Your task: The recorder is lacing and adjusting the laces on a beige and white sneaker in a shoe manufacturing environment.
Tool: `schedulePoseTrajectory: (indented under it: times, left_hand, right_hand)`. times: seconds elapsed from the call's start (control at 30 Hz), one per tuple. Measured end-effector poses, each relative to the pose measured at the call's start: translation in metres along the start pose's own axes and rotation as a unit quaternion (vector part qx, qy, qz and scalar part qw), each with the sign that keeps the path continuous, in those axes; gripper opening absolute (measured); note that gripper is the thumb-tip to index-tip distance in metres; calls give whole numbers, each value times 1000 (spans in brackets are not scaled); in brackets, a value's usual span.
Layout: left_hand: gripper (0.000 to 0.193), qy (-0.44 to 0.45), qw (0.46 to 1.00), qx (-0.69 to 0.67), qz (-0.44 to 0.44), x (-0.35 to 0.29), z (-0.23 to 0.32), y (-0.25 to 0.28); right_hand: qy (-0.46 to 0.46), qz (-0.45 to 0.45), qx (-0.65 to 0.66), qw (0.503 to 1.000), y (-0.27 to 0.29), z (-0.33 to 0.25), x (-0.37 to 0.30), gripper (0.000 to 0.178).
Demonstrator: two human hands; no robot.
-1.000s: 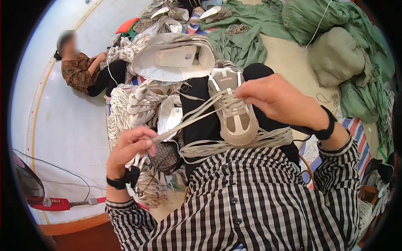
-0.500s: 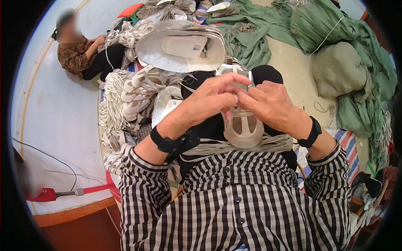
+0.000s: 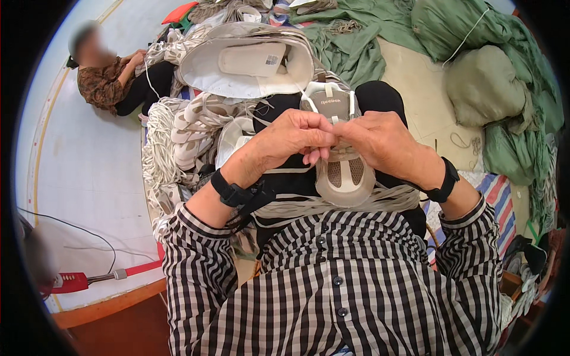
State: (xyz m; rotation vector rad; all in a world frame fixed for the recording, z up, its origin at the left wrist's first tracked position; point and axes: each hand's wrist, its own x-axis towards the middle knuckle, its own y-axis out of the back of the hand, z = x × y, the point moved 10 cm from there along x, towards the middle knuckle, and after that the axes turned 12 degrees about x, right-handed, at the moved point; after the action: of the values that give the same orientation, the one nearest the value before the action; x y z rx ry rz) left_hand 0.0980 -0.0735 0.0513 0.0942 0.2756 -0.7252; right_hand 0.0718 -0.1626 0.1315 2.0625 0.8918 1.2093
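A beige-grey shoe upper [image 3: 346,182] with mesh toe panels lies on my lap, its toe toward me and its tongue between my knees. Over its middle my left hand [image 3: 297,139] and my right hand [image 3: 383,142] meet, both closed in a pinch at the fingertips. What they pinch appears to be the upper's shoelace, mostly hidden by the fingers. Across my lap below the toe runs a bundle of loose pale laces [image 3: 392,200].
Left of my knees are stacked shoe uppers [image 3: 191,121] and a heap of white laces [image 3: 159,142]. Beyond stands a large pale shoe-upper stack [image 3: 196,68]. A seated person [image 3: 110,80] works at far left. Green cloth [image 3: 356,56] and a stuffed sack [image 3: 484,86] lie far right.
My hands have drawn lower and closer to me, and the fingertips have come together in a pinch. More of the shoe's tongue now shows beyond them.
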Motion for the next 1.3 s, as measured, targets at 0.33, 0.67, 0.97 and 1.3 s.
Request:
schedulePoseTrajectory:
  times: [0.33, 0.67, 0.97, 1.3]
  left_hand:
    - [13, 17, 997, 49, 56, -1, 5, 7]
    - [12, -41, 934, 278, 222, 1, 11, 42]
    - [14, -64, 855, 454, 244, 3, 29, 34]
    - [13, -63, 744, 650, 140, 28, 36, 15]
  right_hand:
    - [-67, 1, 43, 997, 3, 10, 7, 25]
    - [-227, 63, 114, 965, 4, 116, 5, 31]
    - [-178, 82, 141, 970, -15, 129, 10, 36]
    - [-236, 59, 282, 928, -32, 142, 6, 34]
